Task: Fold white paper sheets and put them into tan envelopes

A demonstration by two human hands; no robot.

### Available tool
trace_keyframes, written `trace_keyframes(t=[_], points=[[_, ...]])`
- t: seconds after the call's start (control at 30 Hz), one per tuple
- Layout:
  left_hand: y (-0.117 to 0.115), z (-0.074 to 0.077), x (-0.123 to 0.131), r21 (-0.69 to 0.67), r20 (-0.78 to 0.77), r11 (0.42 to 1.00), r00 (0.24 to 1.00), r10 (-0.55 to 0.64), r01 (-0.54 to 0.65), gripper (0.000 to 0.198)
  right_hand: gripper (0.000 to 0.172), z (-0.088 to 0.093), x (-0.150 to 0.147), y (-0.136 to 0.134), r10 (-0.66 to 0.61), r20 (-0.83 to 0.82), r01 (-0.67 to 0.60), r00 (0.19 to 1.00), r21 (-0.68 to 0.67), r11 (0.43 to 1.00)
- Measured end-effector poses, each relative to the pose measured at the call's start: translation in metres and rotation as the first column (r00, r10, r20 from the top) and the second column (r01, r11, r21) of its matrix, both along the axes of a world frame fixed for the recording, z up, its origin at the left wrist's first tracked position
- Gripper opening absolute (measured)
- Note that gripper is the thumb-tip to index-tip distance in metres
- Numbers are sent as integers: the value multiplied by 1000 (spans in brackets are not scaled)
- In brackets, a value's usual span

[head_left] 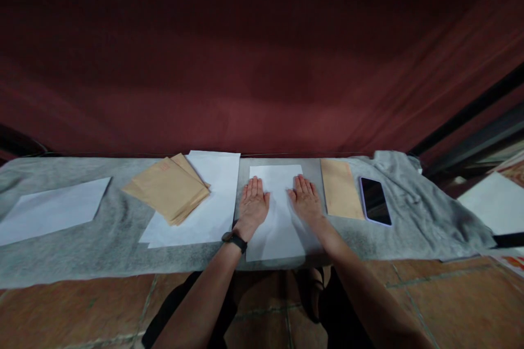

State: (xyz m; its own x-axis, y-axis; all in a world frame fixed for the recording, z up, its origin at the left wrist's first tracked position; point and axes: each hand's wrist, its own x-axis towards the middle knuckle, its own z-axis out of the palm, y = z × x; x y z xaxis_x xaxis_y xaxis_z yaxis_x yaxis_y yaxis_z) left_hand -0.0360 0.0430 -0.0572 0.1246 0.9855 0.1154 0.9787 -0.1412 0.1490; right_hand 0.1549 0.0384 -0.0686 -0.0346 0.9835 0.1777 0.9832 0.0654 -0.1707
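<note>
A white sheet of paper (278,234) lies flat in front of me on the grey cloth. My left hand (253,203) rests palm down on its left edge, fingers stretched out, with a dark watch (234,240) on the wrist. Over its right edge my right hand (305,199) lies flat too, fingers extended and holding nothing. Just right of that hand is a single brown envelope (341,189). Left of my left hand, a pile of brown envelopes (170,188) sits fanned out on white sheets (219,191).
The grey cloth (126,245) covers a long narrow surface. A phone (375,202) with a pale purple edge lies beside the single envelope. Another white sheet (55,207) is at the far left. Behind hangs a dark red curtain (245,92); tiled floor (102,305) shows below.
</note>
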Motion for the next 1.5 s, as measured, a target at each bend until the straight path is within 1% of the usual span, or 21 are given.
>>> trace_keyframes(t=[0.1,0.17,0.23,0.33,0.4,0.47,0.6,0.77,0.93,1.03,1.1,1.13,1.2,1.27,1.3,1.33,1.4,1.5], points=[[6,4,1,43,15,997,998,58,-59,58,58,1,6,4,-88,7,88,996,18,996],[10,7,6,82,34,994,997,66,-68,57,57,5,4,9,-103,-9,103,995,21,994],[13,10,14,110,52,994,999,-5,-1,56,57,9,-5,15,-47,-51,48,998,13,999],[18,9,26,90,51,982,984,-172,166,56,56,13,-24,25,131,-121,-134,984,-15,991],[21,6,31,46,40,979,979,-202,200,58,56,12,-36,30,200,-139,-208,970,-39,977],[24,2,32,12,35,983,982,-186,186,59,56,11,-42,35,197,-122,-206,973,-65,976],[32,-4,27,5,63,991,989,-134,134,58,54,6,-41,43,137,-29,-139,990,-73,988],[36,-5,17,14,104,1000,994,20,-21,64,57,-2,-32,45,23,17,-23,1000,16,1000],[30,-5,5,13,84,998,995,55,-57,65,63,-5,-18,38,-53,30,50,998,86,995],[22,1,2,18,60,998,996,66,-67,63,64,-3,-7,29,-74,45,70,996,84,994],[13,5,5,35,46,999,998,33,-35,61,63,-2,-3,20,-62,42,59,997,67,996],[6,7,8,48,40,999,999,-7,5,61,61,-1,-2,13,-37,36,35,999,54,998],[-11,8,15,74,34,989,991,-132,129,60,58,-1,-3,-3,55,19,-55,998,20,998],[-31,6,21,92,35,955,958,-286,282,57,56,-2,-5,-22,178,14,-178,984,-13,984],[-41,4,23,96,40,937,939,-341,336,56,55,-2,-5,-32,238,20,-237,971,-29,971],[-51,1,24,96,48,924,925,-376,371,56,55,-2,-5,-40,287,32,-286,957,-42,957],[-65,-2,21,86,67,911,910,-410,404,56,55,-1,0,-53,344,59,-340,937,-64,938],[-77,-3,12,60,88,898,894,-439,436,57,56,2,14,-62,348,87,-341,934,-82,936]])
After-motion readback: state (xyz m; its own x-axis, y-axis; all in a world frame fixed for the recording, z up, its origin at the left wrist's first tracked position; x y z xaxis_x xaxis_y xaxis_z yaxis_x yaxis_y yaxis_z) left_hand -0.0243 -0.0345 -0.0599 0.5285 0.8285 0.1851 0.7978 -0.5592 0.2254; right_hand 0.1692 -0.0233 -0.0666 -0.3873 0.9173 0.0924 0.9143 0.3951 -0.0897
